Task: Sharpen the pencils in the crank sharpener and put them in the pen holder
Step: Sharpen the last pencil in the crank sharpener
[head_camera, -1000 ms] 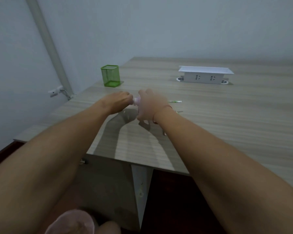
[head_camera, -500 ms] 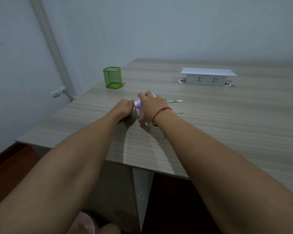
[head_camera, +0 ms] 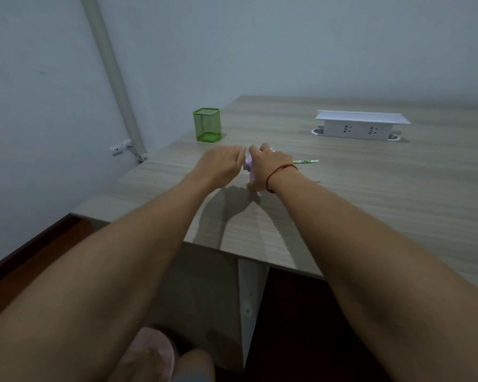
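A plain office-like room: a wood-grain table with a built-in white pop-up socket box and a green mesh pen holder, bare pale walls, a wall pipe and dark red floor

sharpener mostly hidden, left hand blurred

Pale purple crank sharpener sits mostly hidden, green pencil jutting out rightward, empty green mesh pen holder upright behind

Single head view, looking forward and down, wooden desk close below
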`<action>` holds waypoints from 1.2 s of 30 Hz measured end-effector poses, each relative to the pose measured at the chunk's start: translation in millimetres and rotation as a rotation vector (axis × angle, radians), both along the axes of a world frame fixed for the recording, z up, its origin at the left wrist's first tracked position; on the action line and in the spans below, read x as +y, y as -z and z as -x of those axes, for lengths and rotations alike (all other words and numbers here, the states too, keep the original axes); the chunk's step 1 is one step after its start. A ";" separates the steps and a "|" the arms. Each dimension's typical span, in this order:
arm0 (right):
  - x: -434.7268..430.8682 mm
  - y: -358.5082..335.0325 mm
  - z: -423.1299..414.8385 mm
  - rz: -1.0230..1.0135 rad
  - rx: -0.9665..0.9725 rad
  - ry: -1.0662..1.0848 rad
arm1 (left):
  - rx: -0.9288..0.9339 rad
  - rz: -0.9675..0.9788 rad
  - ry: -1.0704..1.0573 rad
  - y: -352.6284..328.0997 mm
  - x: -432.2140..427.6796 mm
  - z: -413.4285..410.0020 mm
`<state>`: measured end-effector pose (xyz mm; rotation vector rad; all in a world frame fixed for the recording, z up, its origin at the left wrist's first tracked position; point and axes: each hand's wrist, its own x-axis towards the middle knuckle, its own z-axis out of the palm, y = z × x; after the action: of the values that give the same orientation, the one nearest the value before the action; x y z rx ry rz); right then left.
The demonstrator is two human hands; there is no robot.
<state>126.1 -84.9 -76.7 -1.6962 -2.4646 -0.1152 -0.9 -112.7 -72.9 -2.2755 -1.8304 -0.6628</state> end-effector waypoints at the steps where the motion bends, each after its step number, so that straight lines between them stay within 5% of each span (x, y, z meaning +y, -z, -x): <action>1: -0.8 1.0 0.1 -0.001 0.009 -0.003 | 0.050 -0.010 0.021 3.6 -8.8 0.8; 10: -0.5 1.6 1.0 0.015 0.020 0.004 | 0.249 0.096 0.062 8.1 -29.5 2.2; 23: 4.6 6.7 0.3 -0.026 0.021 -0.024 | 0.128 0.276 0.004 29.3 -9.5 -0.1; 36: 9.5 6.7 -0.9 -0.055 -0.002 -0.031 | 0.458 0.202 0.042 1.1 54.1 15.5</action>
<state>127.0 -75.5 -83.4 -1.6366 -2.4644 -0.1796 -16.4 -58.6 -74.0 -2.3374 -1.6865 0.0499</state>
